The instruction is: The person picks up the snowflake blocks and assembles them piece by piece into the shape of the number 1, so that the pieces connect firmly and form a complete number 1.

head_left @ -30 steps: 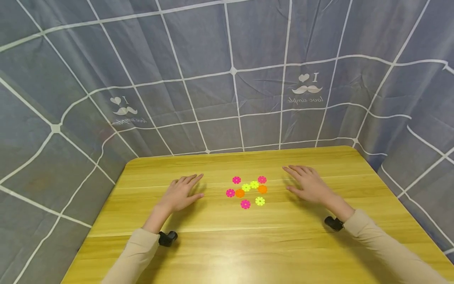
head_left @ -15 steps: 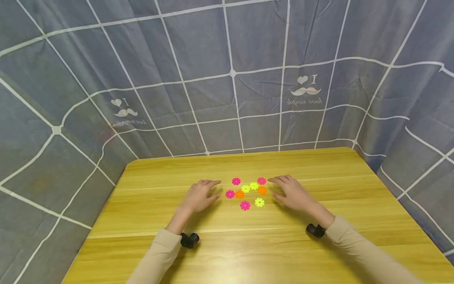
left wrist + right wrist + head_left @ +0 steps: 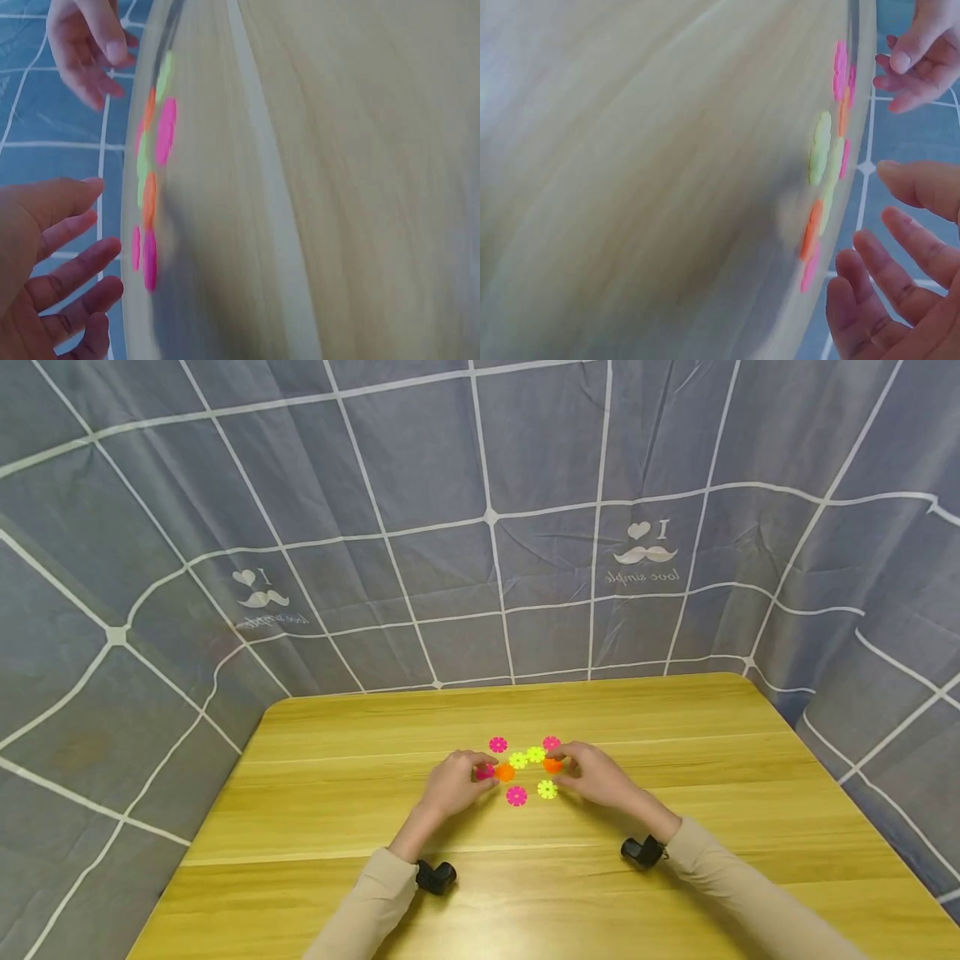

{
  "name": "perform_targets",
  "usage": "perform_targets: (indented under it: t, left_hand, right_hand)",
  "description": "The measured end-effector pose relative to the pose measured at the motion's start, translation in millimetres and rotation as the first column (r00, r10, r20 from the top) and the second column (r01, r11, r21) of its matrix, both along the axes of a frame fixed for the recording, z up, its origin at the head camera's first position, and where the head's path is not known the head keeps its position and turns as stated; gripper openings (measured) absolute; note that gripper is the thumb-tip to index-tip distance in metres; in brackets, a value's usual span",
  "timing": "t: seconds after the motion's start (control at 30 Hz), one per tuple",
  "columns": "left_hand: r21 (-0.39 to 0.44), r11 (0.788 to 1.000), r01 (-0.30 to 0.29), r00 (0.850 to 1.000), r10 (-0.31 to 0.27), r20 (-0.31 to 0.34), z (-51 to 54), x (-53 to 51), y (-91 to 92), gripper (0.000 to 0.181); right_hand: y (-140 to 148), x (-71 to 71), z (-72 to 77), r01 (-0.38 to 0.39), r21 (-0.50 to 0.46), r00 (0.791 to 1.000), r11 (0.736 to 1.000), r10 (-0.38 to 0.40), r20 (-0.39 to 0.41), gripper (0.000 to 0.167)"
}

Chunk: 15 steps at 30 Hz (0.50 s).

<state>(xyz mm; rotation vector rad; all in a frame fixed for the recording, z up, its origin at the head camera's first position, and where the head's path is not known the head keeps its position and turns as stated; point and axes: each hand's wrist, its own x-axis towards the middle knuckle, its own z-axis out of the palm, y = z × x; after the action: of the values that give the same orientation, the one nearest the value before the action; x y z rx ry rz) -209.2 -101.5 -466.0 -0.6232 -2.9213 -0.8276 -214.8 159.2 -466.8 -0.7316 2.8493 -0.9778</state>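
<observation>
Several small flat notched discs lie on the wooden table. My left hand (image 3: 452, 783) hovers at the left of the group, its thumb and fingers parted around a pink disc (image 3: 486, 772); an orange disc (image 3: 506, 773) is just right of it. On the other side, my right hand (image 3: 596, 774) hovers with thumb and fingers apart over another orange disc (image 3: 552, 766), partly covered by the fingertips. Both wrist views show nothing between the fingers of the left hand (image 3: 64, 277) or the right hand (image 3: 907, 277), which stay above the tabletop.
Between the hands lie yellow-green discs (image 3: 519, 761) and, nearer me, a pink disc (image 3: 516, 796) beside a yellow-green one (image 3: 547, 789). Two more pink discs sit at the back. Behind the table (image 3: 360, 718) hangs a grey curtain (image 3: 420, 568) with white lines.
Both hands have moved inward from the two sides of the table to the discs, and their thumbs and fingers have bent toward each other. The discs lie as before.
</observation>
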Motion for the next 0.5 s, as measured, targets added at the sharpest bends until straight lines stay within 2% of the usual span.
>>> perform_targets:
  t: [0.2,0.33,0.5]
  left_hand:
    - [0.075,0.997,-0.011,0.996,0.004,0.089,0.1,3.8,11.7,0.024]
    - [0.084,0.996,0.004,0.996,-0.012,0.089,-1.3,6.1,17.5,0.022]
    - [0.053,0.999,0.005,0.995,-0.01,0.097,-5.4,9.1,24.7,0.021]
  right_hand:
    - [-6.5,-3.7,-3.2,-0.006,-0.028,0.998,1.0,0.007,0.063,0.033]
    - [-7.3,-6.1,-6.7,-0.029,-0.018,0.996,0.999,0.031,0.079,0.033]
    - [-8.2,-6.7,-8.1,-0.045,-0.012,0.994,0.999,0.046,0.094,0.031]
